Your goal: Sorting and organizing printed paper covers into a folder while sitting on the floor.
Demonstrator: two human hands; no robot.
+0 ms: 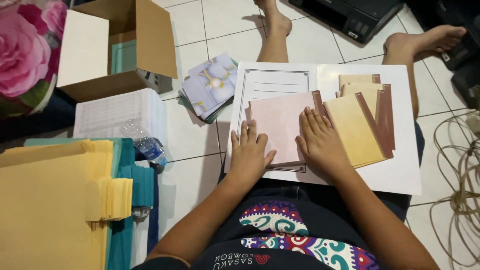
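Closest to me is a dark shirt with a coloured pattern (290, 235), cut off at the bottom edge, so I can't see the lap under it. Both forearms run up toward twelve o'clock. My left hand (248, 156) lies flat, fingers (245, 131) slightly spread, on the lower left corner of a pink sheet (280, 127); nothing is pinched. My right hand (320, 141) lies flat on the same sheet's right edge, fingers close together. That sheet rests on a large white board (400, 170) across the legs; what lies beneath it is hidden. At three o'clock from the right hand sit tan cards with brown strips (357, 125), fanned and overlapping. At nine o'clock, a yellow paper stack (50, 200) runs out of frame. A cardboard box (125, 40) stands at eleven o'clock on the tiled floor (200, 145).
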